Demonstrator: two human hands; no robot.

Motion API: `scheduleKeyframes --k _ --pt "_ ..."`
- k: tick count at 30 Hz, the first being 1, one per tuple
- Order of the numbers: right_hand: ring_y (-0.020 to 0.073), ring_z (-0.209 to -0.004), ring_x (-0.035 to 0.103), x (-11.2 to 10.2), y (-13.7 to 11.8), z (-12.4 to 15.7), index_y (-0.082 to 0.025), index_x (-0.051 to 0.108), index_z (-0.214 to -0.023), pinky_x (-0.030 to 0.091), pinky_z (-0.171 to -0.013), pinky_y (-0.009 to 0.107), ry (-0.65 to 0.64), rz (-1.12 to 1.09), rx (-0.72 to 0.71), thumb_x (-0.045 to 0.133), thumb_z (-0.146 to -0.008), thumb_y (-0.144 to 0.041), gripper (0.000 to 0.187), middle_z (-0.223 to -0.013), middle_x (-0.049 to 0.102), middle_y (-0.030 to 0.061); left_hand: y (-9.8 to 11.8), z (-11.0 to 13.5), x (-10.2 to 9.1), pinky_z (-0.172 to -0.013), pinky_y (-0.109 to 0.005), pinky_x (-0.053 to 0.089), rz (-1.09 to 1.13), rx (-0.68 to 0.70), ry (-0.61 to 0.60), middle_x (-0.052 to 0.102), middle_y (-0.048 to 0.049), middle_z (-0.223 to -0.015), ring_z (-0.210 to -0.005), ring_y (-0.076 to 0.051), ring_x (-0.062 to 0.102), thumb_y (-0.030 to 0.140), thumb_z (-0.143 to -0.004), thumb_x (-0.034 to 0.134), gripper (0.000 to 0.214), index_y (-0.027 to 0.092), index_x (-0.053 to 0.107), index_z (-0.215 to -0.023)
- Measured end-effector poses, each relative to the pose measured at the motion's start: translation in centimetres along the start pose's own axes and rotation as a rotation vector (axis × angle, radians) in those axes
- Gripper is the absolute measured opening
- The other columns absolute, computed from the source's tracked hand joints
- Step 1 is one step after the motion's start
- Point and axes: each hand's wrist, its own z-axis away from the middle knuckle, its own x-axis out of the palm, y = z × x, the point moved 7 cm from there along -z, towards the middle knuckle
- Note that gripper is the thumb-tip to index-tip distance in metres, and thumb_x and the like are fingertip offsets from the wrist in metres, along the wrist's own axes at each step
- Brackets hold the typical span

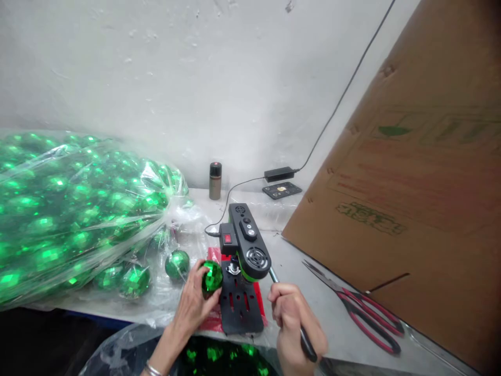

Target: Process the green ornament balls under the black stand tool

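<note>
My left hand (192, 297) has its fingers and thumb wrapped round a shiny green faceted ball ornament (212, 277), held at the left side of a small black machine (250, 240). The machine stands on a slotted black base plate (241, 313) over a red sheet. Closed in a fist, my right hand (295, 324) grips a metal lever (274, 274) with a black handle end. The lever's far end runs up to the machine's right side; how it joins there is hidden. Just left of my left hand, another green ball ornament (177, 264) lies on clear plastic.
A large clear bag (78, 209) of green balls fills the left. Red-and-black scissors (360, 313) lie right, beside a tall cardboard box (410, 183). At the back are a small bottle (215, 181), a power adapter (279, 173) with its cord and a phone-like slab (282, 190).
</note>
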Motion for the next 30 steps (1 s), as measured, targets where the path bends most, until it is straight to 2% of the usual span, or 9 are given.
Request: scheduleKeyframes --k 4,8,11,13,17,20,24,27,30 --pt "0.0128 -0.056 0.055 0.1 -0.8 -0.6 -0.023 0.057 -0.071 0.039 -0.052 0.027 -0.029 -0.004 -0.038 0.049 -0.116 -0.025 0.045 -0.069 0.06 0.0001 -0.7 1.0 0.5 -0.101 -0.05 0.065 -0.012 -0.138 -0.052 0.073 -0.0197 -0.137 -0.126 -0.034 0.078 0.039 -0.101 0.063 0.017 0.024 0.064 -0.109" --pt "0.0119 -0.058 0.056 0.0 -1.0 -0.7 -0.022 0.055 -0.072 0.039 -0.051 0.026 -0.007 -0.023 -0.035 0.049 -0.114 -0.02 0.043 -0.071 0.06 -0.0004 -1.7 -0.8 -0.9 -0.093 -0.042 0.064 0.052 -0.279 -0.114 0.075 -0.0104 -0.105 -0.109 -0.03 0.079 0.051 -0.101 0.062 0.035 0.028 0.05 -0.077" --pt "0.0107 -0.055 0.052 0.1 -1.2 -0.8 -0.022 0.056 -0.074 0.038 -0.049 0.025 -0.022 -0.018 -0.032 0.05 -0.114 -0.022 0.041 -0.071 0.06 -0.001 -3.0 -1.2 -1.0 -0.094 -0.048 0.065 0.066 -0.443 -0.161 0.074 -0.0111 -0.109 -0.103 -0.032 0.078 0.059 -0.085 0.075 0.037 0.025 0.063 -0.094" --pt "0.01 -0.052 0.048 0.2 -1.5 -1.2 -0.022 0.057 -0.076 0.036 -0.048 0.026 -0.03 -0.019 -0.025 0.05 -0.115 -0.025 0.04 -0.07 0.06 -0.0016 -3.5 -0.7 -0.3 -0.103 -0.054 0.064 0.103 -0.525 -0.258 0.075 -0.0182 -0.128 -0.116 -0.038 0.078 0.06 -0.071 0.084 0.068 0.02 0.068 -0.124" --pt "0.0101 -0.05 0.043 0.3 -2.3 -2.7 -0.022 0.056 -0.072 0.031 -0.046 0.027 -0.01 -0.002 0.039 0.051 -0.116 -0.03 0.045 -0.066 0.058 -0.0014 -3.2 0.4 1.0 -0.114 -0.058 0.058 0.205 -0.595 -0.419 0.08 -0.018 -0.132 -0.123 -0.041 0.077 0.062 -0.075 0.082 0.077 0.021 0.067 -0.14" --pt "0.0108 -0.053 0.048 0.6 -2.9 -3.8 -0.022 0.049 -0.067 0.031 -0.048 0.027 -0.017 0.0 0.067 0.051 -0.116 -0.031 0.05 -0.065 0.056 -0.0011 -3.2 0.4 0.3 -0.113 -0.055 0.058 0.358 -0.732 -0.243 0.08 -0.016 -0.131 -0.122 -0.039 0.077 0.066 -0.075 0.082 0.077 0.021 0.068 -0.135" --pt "0.0114 -0.057 0.057 0.8 -3.3 -4.4 -0.023 0.049 -0.069 0.04 -0.054 0.025 -0.034 -0.012 0.044 0.051 -0.115 -0.026 0.047 -0.064 0.054 -0.0027 -2.6 0.9 0.9 -0.103 -0.046 0.064 0.889 -0.991 0.062 0.079 -0.0125 -0.131 -0.119 -0.034 0.079 0.063 -0.074 0.091 0.082 0.023 0.061 -0.139" --pt "0.0108 -0.057 0.057 0.7 -3.4 -4.3 -0.023 0.05 -0.07 0.042 -0.056 0.024 -0.041 -0.01 0.032 0.051 -0.115 -0.023 0.045 -0.064 0.055 -0.0034 -1.0 1.3 2.6 -0.095 -0.041 0.065 1.154 -1.074 0.131 0.081 -0.0072 -0.126 -0.11 -0.029 0.081 0.056 -0.073 0.096 0.084 0.028 0.059 -0.143" --pt "0.01 -0.057 0.056 0.6 -3.4 -4.0 -0.022 0.053 -0.073 0.042 -0.056 0.023 -0.055 -0.011 0.023 0.051 -0.115 -0.019 0.042 -0.066 0.055 -0.0038 -0.3 1.7 4.0 -0.099 -0.04 0.063 1.117 -1.016 0.15 0.08 -0.0087 -0.126 -0.114 -0.029 0.079 0.058 -0.077 0.093 0.076 0.025 0.064 -0.139"
